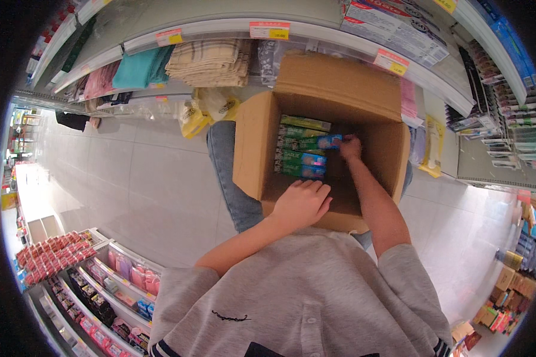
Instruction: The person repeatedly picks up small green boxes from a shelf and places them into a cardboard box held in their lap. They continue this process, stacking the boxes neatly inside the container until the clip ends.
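An open cardboard box (251, 143) stands before me between my knees, its flaps spread outward. Inside, along its left part, lie several green and blue Darlie toothpaste boxes (301, 158). My right hand (351, 148) reaches into the carton and grips the right end of one toothpaste box (324, 142), which lies across the others. Over the carton's near edge rests my left hand (303, 201), its fingers loosely curled and nothing visible in them; its palm is hidden.
Shelves with price tags (270, 30) curve across the far side, holding folded beige towels (210, 62), a teal towel (136, 69) and large toothpaste cartons (393, 31). Yellow plastic packages (194, 118) hang left of the box. Stocked shelves (116, 294) stand behind at lower left.
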Demonstrator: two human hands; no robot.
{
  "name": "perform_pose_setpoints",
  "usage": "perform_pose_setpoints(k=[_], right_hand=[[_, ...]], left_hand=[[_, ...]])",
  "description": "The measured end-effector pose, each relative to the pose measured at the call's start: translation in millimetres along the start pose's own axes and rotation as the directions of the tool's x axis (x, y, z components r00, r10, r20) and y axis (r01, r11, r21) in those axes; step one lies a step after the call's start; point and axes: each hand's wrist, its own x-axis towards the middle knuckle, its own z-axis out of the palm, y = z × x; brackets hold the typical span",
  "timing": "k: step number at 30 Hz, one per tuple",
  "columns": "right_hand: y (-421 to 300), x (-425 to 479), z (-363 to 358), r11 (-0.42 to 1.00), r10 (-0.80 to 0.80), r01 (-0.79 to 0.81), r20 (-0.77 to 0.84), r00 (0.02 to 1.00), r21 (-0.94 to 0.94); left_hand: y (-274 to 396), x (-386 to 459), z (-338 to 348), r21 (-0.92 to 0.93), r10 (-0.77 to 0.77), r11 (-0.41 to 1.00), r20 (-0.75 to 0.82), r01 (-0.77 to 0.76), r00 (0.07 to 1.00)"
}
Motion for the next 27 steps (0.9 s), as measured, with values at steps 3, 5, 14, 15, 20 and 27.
perform_pose_setpoints(k=[3,5,14,15,20,27], right_hand=[[-3,-8,10,0.999,0.037,-0.031,0.18,0.983,-0.039],[-17,-23,14,1.0,0.022,-0.013,0.371,0.928,-0.025],[-15,-31,23,0.98,0.191,-0.181,0.599,0.777,-0.079],[-19,-34,24,0.983,0.184,-0.152,0.596,0.781,-0.105],[-19,-35,22,0.964,0.145,0.027,0.607,0.782,-0.264],[-30,-43,17,0.961,-0.009,0.182,0.639,0.769,-0.206]], left_hand=[[1,-1,1,-0.008,-0.009,1.0,0.019,0.009,1.0],[1,-2,-2,-0.004,-0.022,1.0,0.031,0.022,0.999],[4,-1,-1,0.014,-0.004,1.0,0.029,0.004,1.0],[4,-1,-2,0.021,-0.006,1.0,0.029,0.006,1.0],[5,-1,-3,-0.004,-0.025,1.0,0.075,0.025,0.997],[5,2,-4,-0.001,-0.012,1.0,0.096,0.012,0.995]])
